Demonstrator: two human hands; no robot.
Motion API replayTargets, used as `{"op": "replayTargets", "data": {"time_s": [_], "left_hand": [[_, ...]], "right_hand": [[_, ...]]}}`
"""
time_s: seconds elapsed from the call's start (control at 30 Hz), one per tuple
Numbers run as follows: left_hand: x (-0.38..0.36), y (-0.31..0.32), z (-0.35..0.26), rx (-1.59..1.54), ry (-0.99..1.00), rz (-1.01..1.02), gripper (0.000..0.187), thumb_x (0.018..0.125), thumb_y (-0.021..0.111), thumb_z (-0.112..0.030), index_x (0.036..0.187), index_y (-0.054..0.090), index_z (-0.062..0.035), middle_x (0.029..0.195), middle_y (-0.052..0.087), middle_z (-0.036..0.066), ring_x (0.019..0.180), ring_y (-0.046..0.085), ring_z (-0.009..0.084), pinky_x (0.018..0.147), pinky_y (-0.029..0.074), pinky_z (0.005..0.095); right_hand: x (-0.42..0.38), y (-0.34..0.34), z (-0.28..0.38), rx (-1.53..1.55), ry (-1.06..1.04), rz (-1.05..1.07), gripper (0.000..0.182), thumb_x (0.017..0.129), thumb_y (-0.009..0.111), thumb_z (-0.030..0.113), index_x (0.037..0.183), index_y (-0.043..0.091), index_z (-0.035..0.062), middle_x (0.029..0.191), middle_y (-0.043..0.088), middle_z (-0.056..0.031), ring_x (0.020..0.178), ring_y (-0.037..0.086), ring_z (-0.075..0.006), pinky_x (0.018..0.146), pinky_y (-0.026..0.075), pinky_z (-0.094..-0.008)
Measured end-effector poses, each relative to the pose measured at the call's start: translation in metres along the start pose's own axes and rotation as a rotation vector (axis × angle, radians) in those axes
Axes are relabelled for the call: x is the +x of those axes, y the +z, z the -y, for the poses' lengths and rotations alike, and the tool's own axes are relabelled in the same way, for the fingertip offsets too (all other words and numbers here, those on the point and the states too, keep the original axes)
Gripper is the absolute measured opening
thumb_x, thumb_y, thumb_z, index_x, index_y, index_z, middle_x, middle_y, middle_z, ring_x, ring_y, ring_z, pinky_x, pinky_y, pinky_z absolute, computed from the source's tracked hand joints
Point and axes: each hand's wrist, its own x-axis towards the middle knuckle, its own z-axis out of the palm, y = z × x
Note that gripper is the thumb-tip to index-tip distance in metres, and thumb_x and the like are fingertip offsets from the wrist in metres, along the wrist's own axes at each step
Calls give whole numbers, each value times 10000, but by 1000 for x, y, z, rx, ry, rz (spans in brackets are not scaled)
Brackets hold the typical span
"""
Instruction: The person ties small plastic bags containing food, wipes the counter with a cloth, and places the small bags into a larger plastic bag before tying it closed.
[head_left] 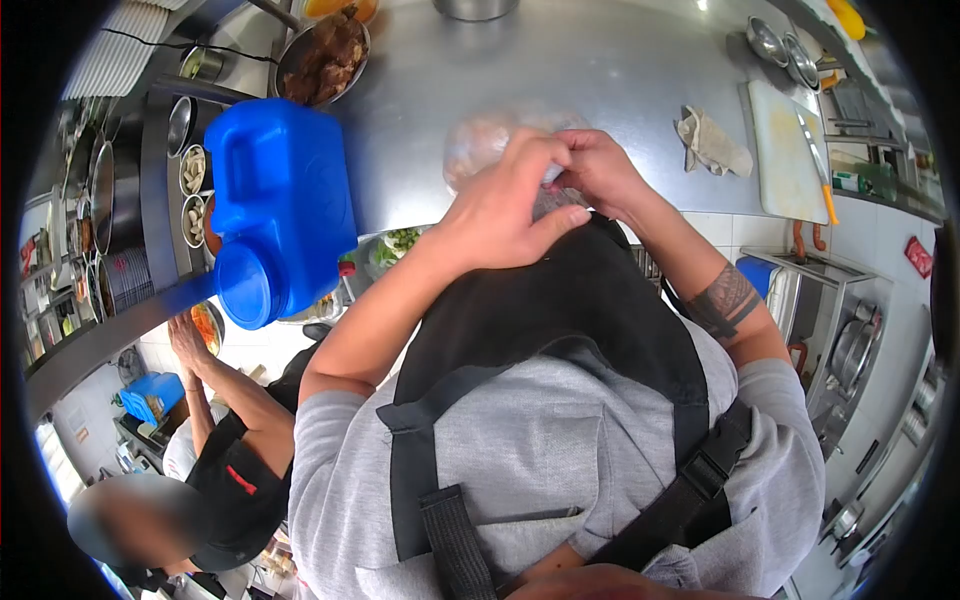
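Observation:
A clear plastic bag (pixel 478 145) with something reddish-brown inside lies on the steel table (pixel 420 90) by its front edge. My left hand (pixel 510 205) is at the near side of the bag, its fingers bent around the gathered plastic and its thumb pointing right. My right hand (pixel 600 170) meets it from the right, fingers pinched together at the bag's neck. The bunched plastic (pixel 550 202) shows between and below my hands. The fingertips partly cover one another.
A large blue jug (pixel 285 180) stands at the left beside a bowl of meat (pixel 325 60). To the right are a crumpled cloth (pixel 712 142), a cutting board (pixel 785 150), an orange-handled knife (pixel 828 200) and metal bowls (pixel 768 42). Another person (pixel 245 430) works at lower left.

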Motion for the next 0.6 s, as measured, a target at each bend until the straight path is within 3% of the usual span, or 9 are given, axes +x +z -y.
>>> {"op": "replayTargets", "data": {"time_s": [0.1,0.17,0.23,0.33,0.37,0.43,0.47,0.53,0.6], "left_hand": [[13,-6,-3,-40,91,22,536,877,781,-230,1291,502,-33,1200,543,155,1023,624,334,840,535,428],[27,-7,7,-20,103,12,500,905,760,-223,1296,509,-40,1181,550,125,1014,625,304,838,540,409],[46,-5,36,-565,-383,-119,483,957,717,-225,1339,493,-33,1176,542,82,1016,619,268,834,549,359],[57,-4,84,-1215,-471,-443,371,992,687,-230,1282,566,-33,1136,558,42,956,622,230,818,541,322],[54,-7,86,-1215,-468,-425,371,992,687,-230,1282,566,-33,1136,558,42,956,622,230,818,541,322],[37,-10,83,-620,-642,-446,275,939,740,-208,1134,672,-27,1074,612,44,924,623,232,848,532,347],[28,-4,86,-616,-641,-433,275,939,740,-208,1134,672,-27,1074,612,44,924,623,232,848,532,347],[9,7,92,6,44,-104,166,871,765,-156,987,737,-41,1000,679,66,901,639,262,859,521,391],[6,13,80,130,31,-123,141,822,761,-130,928,726,-43,961,684,97,906,633,310,855,504,435]], "right_hand": [[0,-6,-14,-96,-97,3,197,958,603,73,1061,747,-14,898,722,-70,793,651,-158,741,531,-313],[5,-10,-27,-453,-445,70,206,984,640,140,1085,734,-13,870,713,-51,770,633,-135,734,524,-308],[5,-7,-24,-433,-384,23,204,991,639,144,1084,732,-12,844,696,-39,758,621,-121,729,521,-302],[7,-10,-27,-335,-287,-105,194,1025,607,150,1069,720,-1,811,656,-11,750,588,-85,730,505,-276],[10,-11,-33,-329,-293,-120,194,1025,607,150,1069,720,-1,811,656,-11,750,588,-85,730,505,-276],[13,-10,-42,-201,-319,-139,170,1048,578,130,1066,664,-16,856,649,-10,783,574,-80,735,497,-259],[12,-8,-42,-192,-321,-148,170,1048,578,130,1066,664,-16,856,649,-10,783,574,-80,735,497,-259],[8,-4,-40,-195,-334,-159,174,1021,617,160,1051,693,6,829,630,-8,769,576,-91,738,486,-277],[5,-3,-42,-302,-409,-190,177,1014,626,161,1055,695,2,826,632,-21,767,583,-107,740,487,-284]]}}
